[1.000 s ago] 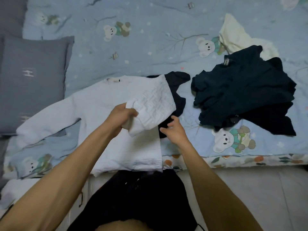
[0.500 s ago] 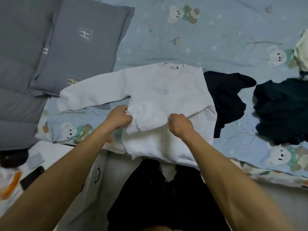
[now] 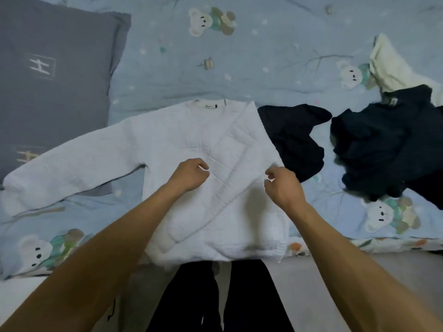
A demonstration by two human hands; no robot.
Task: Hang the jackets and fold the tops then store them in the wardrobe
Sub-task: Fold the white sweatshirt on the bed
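Folding step: white top (image 3: 191, 144) flat on bed (image 3: 275, 75), one sleeve already crossed over. My left hand (image 3: 189, 174) and right hand (image 3: 282, 185) hover above it, loosely curled, holding nothing. Next I'd fold the outstretched sleeve (image 3: 72, 161), pillow (image 3: 48, 68) side.

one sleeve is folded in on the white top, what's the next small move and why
Probably reach the left hand out to the sleeve still spread toward the grey pillow and fold it across the white top. The other sleeve already lies diagonally over the body, and neither hand seems to hold anything.
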